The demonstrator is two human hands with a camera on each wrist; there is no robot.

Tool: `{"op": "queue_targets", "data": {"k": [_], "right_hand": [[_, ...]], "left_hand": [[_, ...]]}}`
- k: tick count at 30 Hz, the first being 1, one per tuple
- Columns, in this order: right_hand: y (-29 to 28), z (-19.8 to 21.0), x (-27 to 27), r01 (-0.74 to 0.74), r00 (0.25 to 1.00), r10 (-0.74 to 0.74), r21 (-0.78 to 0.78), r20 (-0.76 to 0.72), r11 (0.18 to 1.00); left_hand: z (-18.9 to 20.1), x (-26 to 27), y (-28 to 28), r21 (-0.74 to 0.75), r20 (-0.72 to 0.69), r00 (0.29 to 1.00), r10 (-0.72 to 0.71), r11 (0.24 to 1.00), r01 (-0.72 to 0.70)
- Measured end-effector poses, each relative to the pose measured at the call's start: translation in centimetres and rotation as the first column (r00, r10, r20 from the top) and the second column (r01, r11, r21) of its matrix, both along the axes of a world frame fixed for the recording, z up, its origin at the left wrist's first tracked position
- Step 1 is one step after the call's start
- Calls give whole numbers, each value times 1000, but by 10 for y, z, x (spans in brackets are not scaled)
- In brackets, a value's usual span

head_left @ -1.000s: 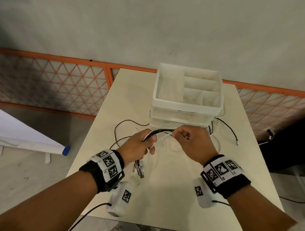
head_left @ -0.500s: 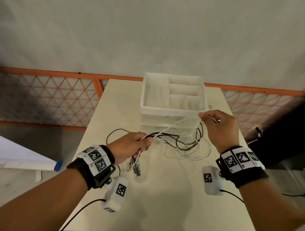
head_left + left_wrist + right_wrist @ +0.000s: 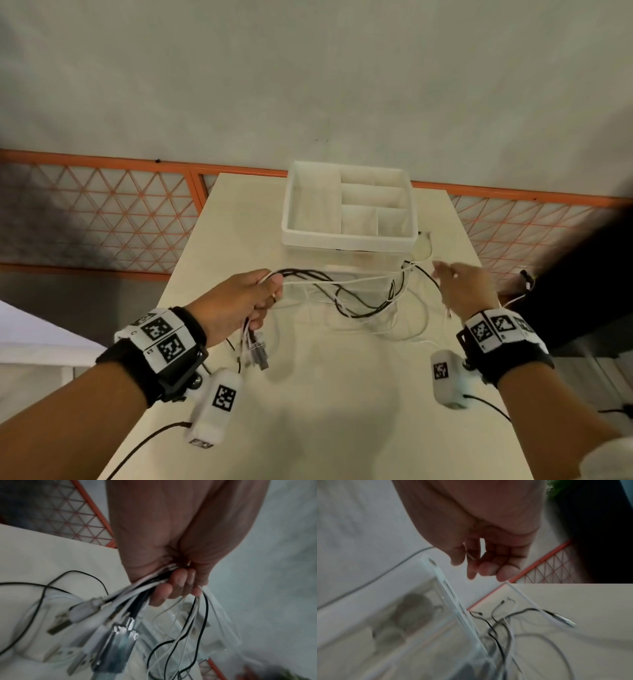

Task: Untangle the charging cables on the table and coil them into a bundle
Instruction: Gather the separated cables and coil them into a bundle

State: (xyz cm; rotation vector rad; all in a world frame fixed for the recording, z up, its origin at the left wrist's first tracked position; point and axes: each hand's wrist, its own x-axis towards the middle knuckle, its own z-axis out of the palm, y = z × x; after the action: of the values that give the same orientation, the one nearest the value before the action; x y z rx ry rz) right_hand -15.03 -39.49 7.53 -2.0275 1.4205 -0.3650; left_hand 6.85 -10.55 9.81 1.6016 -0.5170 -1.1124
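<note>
My left hand [image 3: 272, 289] grips a bunch of black and white charging cables [image 3: 363, 301] above the table [image 3: 342, 394]. Their USB plugs [image 3: 257, 353] hang below the fist. The left wrist view shows the curled fingers [image 3: 176, 585] round the cords, with the plugs [image 3: 120, 635] close to the camera. My right hand [image 3: 442, 269] is out to the right and pinches one thin white cable [image 3: 342, 281], which runs nearly taut between both hands. Thumb and forefinger [image 3: 471, 561] hold it. Slack loops lie on the table in front of the organizer.
A white compartmented organizer [image 3: 346, 240] on a clear drawer base stands at mid-table, just behind the cables. A loose plug end [image 3: 563, 619] lies right of it. An orange lattice fence [image 3: 102, 212] runs behind the table. Table edges are close on both sides.
My right hand has moved right, away from the left hand, drawing a white cable out of the bunch until it stretches. The left hand keeps its grip and has barely shifted.
</note>
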Motion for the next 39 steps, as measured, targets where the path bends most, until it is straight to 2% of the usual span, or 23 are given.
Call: {"op": "queue_targets", "data": {"k": [2, 6, 9, 13, 15, 18, 20, 23, 26, 31, 34, 39], "right_hand": [[-5, 19, 9, 32, 984, -22, -50, 177, 998], [1, 52, 23, 41, 906, 32, -164, 423, 986], [7, 52, 24, 11, 871, 107, -236, 479, 972], [6, 23, 16, -127, 865, 209, -203, 457, 971], [10, 20, 13, -148, 899, 212, -191, 382, 970], [13, 39, 17, -69, 909, 156, -230, 387, 971], [9, 56, 20, -14, 898, 128, -263, 422, 965], [1, 70, 26, 4, 922, 108, -288, 371, 958], [-1, 84, 36, -16, 953, 99, -277, 288, 961], [0, 113, 52, -15, 939, 131, -342, 317, 940], [-3, 114, 56, 24, 920, 118, -354, 374, 935], [-12, 101, 55, 80, 952, 28, -338, 304, 938]], "left_hand": [[-8, -2, 2, 40, -7, 1000, -8, 999, 8], [-20, -5, 3, 67, -128, 987, 101, 993, -93], [-20, -6, 1, 69, -140, 981, 135, 990, -126], [-15, -6, -1, 41, -174, 966, 190, 982, -185], [-14, -6, -1, 46, -144, 969, 199, 980, -195], [-19, -7, -3, 155, 86, 981, 175, 970, -187], [-28, -4, -4, 231, 178, 964, 196, 944, -235], [-42, 2, -4, 296, 231, 941, 247, 904, -309], [-53, 4, -4, 314, 281, 933, 226, 897, -312], [-62, 7, 0, 351, 365, 907, 212, 870, -345], [-66, 9, 6, 355, 374, 892, 253, 850, -390], [-65, 13, 11, 349, 392, 873, 289, 831, -432]]}}
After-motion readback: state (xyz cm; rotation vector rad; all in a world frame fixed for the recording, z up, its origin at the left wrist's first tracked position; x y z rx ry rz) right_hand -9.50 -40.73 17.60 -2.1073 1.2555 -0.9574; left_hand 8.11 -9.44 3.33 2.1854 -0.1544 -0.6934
